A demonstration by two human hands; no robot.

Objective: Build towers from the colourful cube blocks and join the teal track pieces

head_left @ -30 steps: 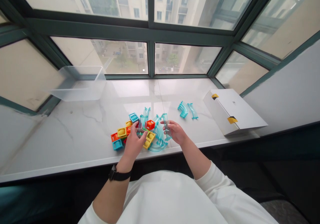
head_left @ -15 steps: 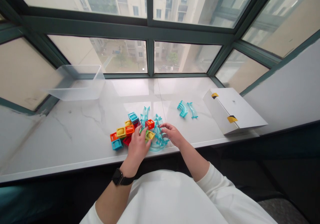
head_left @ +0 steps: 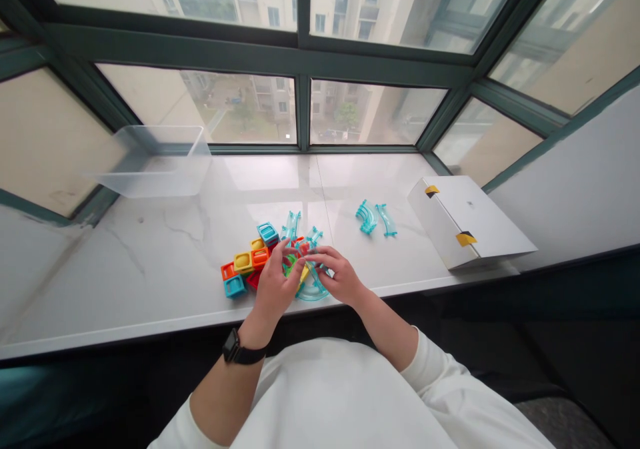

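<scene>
Your left forearm comes up from the lower left, a black smartwatch on its wrist, and your left hand leans inward with its fingers bent forward and its thumb angled toward the right. Your right forearm rises from the lower right, and your right hand points left, index finger reaching across and the other fingers curled under. Your fingertips nearly meet above the pile, leaving only a narrow space between the two hands. You seem to have something see-through there, but it blends with the pieces behind, so I cannot tell what either grip holds.

Just beneath your fingers lie a turquoise curved track and a green piece, partly covered. Beside your left hand you have an orange block, a yellow block and, at the near left end, a blue block. Two loose turquoise track pieces rest apart, beyond your right hand on the marble ledge.
</scene>
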